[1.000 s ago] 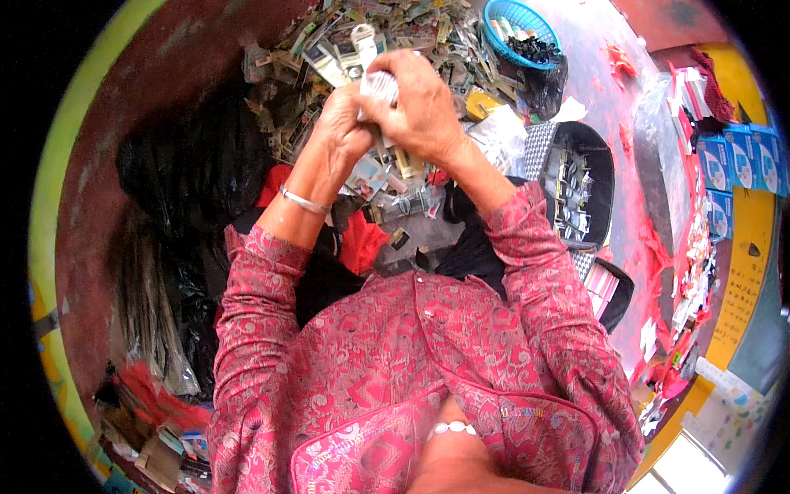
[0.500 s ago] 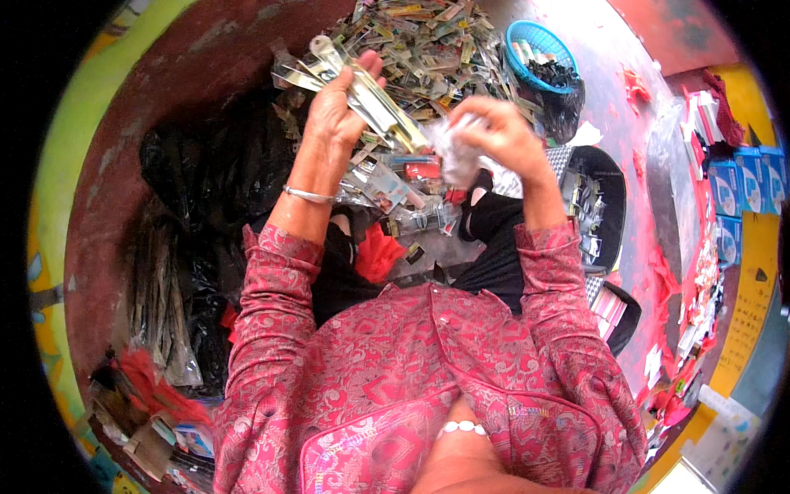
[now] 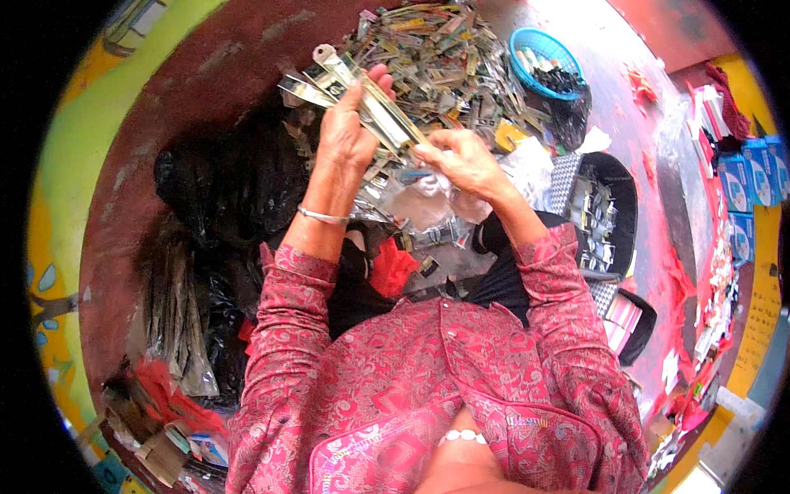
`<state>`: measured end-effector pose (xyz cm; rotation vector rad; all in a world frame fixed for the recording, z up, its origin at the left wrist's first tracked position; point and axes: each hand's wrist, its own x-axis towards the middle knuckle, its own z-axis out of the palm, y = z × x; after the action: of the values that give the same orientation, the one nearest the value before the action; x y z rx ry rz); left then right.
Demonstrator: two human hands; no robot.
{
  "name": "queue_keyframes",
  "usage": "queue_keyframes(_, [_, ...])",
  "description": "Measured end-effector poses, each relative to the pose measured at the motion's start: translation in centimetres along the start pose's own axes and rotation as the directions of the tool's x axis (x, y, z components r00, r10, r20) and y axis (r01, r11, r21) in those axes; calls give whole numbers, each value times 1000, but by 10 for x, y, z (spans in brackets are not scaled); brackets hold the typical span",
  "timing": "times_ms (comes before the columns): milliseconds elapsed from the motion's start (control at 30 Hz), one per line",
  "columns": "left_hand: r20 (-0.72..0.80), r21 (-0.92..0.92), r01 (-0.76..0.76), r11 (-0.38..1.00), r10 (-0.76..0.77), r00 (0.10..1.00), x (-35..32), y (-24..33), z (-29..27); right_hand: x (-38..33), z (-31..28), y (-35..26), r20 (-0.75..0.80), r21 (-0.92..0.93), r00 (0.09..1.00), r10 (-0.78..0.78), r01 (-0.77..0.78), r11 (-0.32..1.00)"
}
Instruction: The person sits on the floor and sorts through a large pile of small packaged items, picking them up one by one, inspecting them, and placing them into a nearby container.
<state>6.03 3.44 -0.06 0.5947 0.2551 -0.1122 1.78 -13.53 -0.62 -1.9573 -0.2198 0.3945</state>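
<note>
Long, flat, pale packets [image 3: 385, 111] lie in a bundle in my left hand [image 3: 350, 128], its thumb across them and its fingers behind. The bundle slants from upper left to lower right. At its lower end, my right hand [image 3: 465, 165] pinches the packets between thumb and fingers. Below the right hand is white crumpled thin material [image 3: 432, 198]; whether any of it is still in that hand I cannot tell. Beyond both hands rises a large pile of small packaged pieces [image 3: 448, 58]. A red scrap [image 3: 393, 267] lies between my legs.
A blue basket [image 3: 545, 59] with black and pale items stands far right. To the right are a black open case [image 3: 605, 214] of small packaged items and blue boxes [image 3: 745, 177]. Black plastic bags [image 3: 222, 181] and clear sleeves [image 3: 181, 305] lie left.
My right hand has come down and in to the bundle's lower end. The white crumpled material it carried is now lower, beneath it. The left hand still holds the bundle.
</note>
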Motion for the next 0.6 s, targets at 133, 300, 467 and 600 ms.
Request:
queue_keyframes(133, [82, -100, 5, 995, 3, 997, -5, 0, 1, 3, 0, 10, 36, 378, 997, 62, -71, 923])
queue_keyframes(300, [196, -164, 30, 986, 3, 981, -6, 2, 0, 2, -3, 1, 152, 568, 967, 205, -256, 782])
queue_keyframes(467, [196, -41, 65, 997, -56, 979, -7, -5, 1, -4, 0, -13, 157, 537, 978, 140, -203, 819])
queue_keyframes(600, [229, -23, 98, 995, -90, 969, -8, -7, -4, 0, 1, -3, 164, 467, 983, 85, -153, 871])
